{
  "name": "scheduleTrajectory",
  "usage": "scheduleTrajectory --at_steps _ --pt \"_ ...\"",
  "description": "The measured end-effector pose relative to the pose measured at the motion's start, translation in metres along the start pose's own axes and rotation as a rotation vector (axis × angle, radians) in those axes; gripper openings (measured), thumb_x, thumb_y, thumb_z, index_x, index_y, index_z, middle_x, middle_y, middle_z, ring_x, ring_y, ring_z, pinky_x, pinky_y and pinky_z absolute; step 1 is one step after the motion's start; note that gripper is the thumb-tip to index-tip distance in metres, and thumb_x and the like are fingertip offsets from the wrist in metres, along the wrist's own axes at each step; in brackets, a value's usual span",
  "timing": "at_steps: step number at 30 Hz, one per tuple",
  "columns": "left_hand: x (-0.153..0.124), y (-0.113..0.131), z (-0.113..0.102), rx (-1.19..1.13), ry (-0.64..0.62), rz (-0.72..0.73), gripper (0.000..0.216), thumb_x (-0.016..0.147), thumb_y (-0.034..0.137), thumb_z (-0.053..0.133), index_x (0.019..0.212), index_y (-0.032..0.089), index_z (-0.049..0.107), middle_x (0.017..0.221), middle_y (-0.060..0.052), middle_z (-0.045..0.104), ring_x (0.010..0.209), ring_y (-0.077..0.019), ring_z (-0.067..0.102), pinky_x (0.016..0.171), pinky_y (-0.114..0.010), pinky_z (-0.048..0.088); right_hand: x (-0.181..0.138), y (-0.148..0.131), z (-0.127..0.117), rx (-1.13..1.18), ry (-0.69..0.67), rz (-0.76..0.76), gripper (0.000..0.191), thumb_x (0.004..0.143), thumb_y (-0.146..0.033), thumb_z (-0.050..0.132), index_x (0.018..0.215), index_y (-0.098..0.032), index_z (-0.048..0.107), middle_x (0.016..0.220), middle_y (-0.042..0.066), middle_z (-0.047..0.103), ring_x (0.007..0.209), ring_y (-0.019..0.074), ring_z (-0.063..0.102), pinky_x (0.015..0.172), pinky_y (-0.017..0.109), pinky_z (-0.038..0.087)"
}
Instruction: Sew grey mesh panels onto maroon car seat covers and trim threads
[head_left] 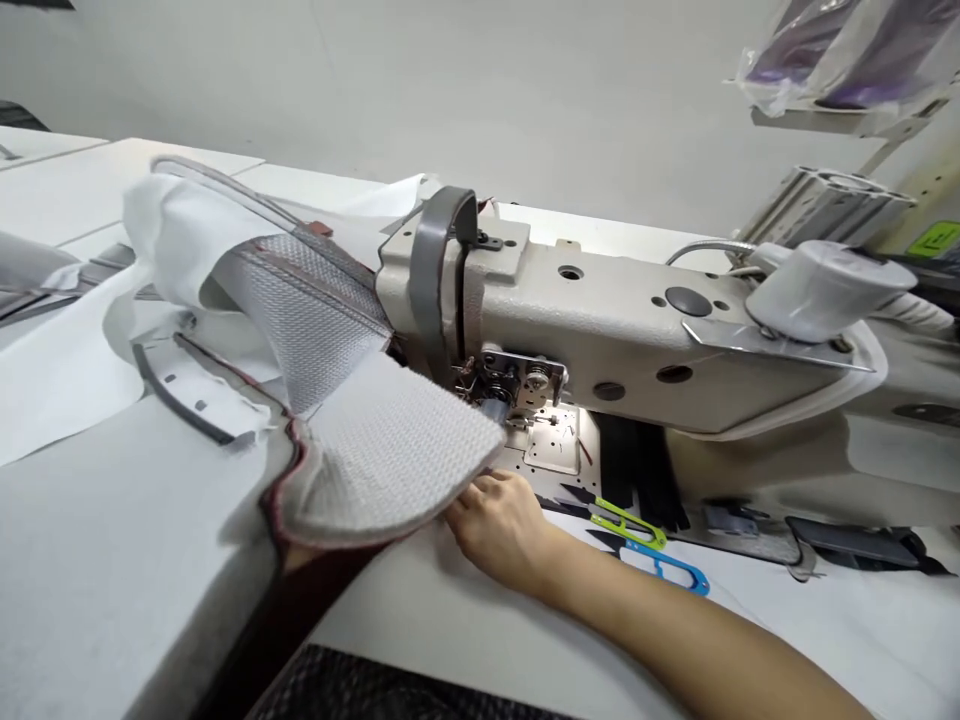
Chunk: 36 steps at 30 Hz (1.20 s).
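My right hand (499, 525) comes in from the lower right, its fingers curled at the lower edge of a grey padded fabric piece (405, 440). The fingertips are hidden under that edge. Woven mesh covers the piece, which folds over and has a dark red seam along its border. Its upper part runs up to the head of a beige sewing machine (570, 310), and the needle area is partly covered. White backing cloth (180, 235) and a dark curved strip (180, 400) belong to the bundle on the left. My left hand is not in view.
Green thread snips (630, 522) and blue thread snips (667, 568) lie right of my wrist, by the machine base. A white thread cone (831, 290) stands on the machine. The white table (420, 610) extends left and forward to a wall (525, 100).
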<state>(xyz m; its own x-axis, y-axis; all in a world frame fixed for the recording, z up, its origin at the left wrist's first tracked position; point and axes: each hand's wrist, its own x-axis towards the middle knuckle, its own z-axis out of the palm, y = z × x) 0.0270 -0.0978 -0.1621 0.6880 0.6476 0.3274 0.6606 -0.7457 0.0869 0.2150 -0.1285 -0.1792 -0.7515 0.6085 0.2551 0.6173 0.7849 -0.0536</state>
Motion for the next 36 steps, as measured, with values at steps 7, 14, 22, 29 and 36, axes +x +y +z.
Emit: scheduleTrajectory --at_steps 7,14,22,29,36 --pt "0.004 -0.025 0.013 -0.071 -0.047 0.060 0.039 0.091 0.017 0.041 0.119 0.022 0.067 0.107 -0.007 0.071 0.107 -0.0206 0.061 0.100 -0.035 0.045 0.005 -0.002 -0.004 -0.048 0.036 0.054 0.013 0.086 -0.008 0.056 0.084 -0.012 0.068 0.078 0.009 0.070 0.067 0.0209 0.063 0.053 0.032 0.045" --pt "0.005 -0.029 0.013 -0.117 -0.012 0.173 0.037 0.093 0.037 0.056 0.125 0.019 0.060 0.124 -0.008 0.065 0.117 -0.0233 0.054 0.104 -0.038 0.038 0.052 -0.081 -0.024 0.124 -0.023 -0.327 0.022 0.090 -0.013 0.054 0.091 -0.017 0.076 0.091 0.009 0.075 0.073 0.0221 0.062 0.060 0.039 0.051" --pt "0.011 -0.037 0.006 -0.079 -0.036 0.380 0.035 0.096 0.029 0.050 0.129 0.018 0.053 0.126 -0.012 0.063 0.122 -0.0245 0.052 0.101 -0.041 0.035 0.014 -0.099 0.007 0.170 0.140 -0.293 0.023 0.092 -0.021 0.053 0.098 -0.010 0.072 0.109 0.016 0.071 0.106 0.0338 0.064 0.085 0.045 0.054" --pt "0.004 -0.039 -0.008 0.001 -0.036 0.482 0.034 0.099 0.011 0.040 0.121 0.023 0.062 0.118 -0.002 0.071 0.116 -0.0163 0.058 0.103 -0.037 0.032 0.004 -0.096 0.011 0.146 0.170 -0.267 0.032 0.096 -0.022 0.048 0.116 -0.006 0.066 0.125 0.015 0.066 0.119 0.0333 0.059 0.101 0.046 0.048" --pt "-0.002 -0.049 -0.008 -0.056 -0.057 0.549 0.040 0.099 0.008 0.037 0.127 0.024 0.059 0.124 0.001 0.069 0.122 -0.0133 0.057 0.110 -0.033 0.031 0.008 -0.090 0.008 0.225 0.105 -0.281 0.031 0.101 -0.020 0.040 0.113 -0.009 0.066 0.128 0.013 0.064 0.123 0.0290 0.056 0.106 0.042 0.045"
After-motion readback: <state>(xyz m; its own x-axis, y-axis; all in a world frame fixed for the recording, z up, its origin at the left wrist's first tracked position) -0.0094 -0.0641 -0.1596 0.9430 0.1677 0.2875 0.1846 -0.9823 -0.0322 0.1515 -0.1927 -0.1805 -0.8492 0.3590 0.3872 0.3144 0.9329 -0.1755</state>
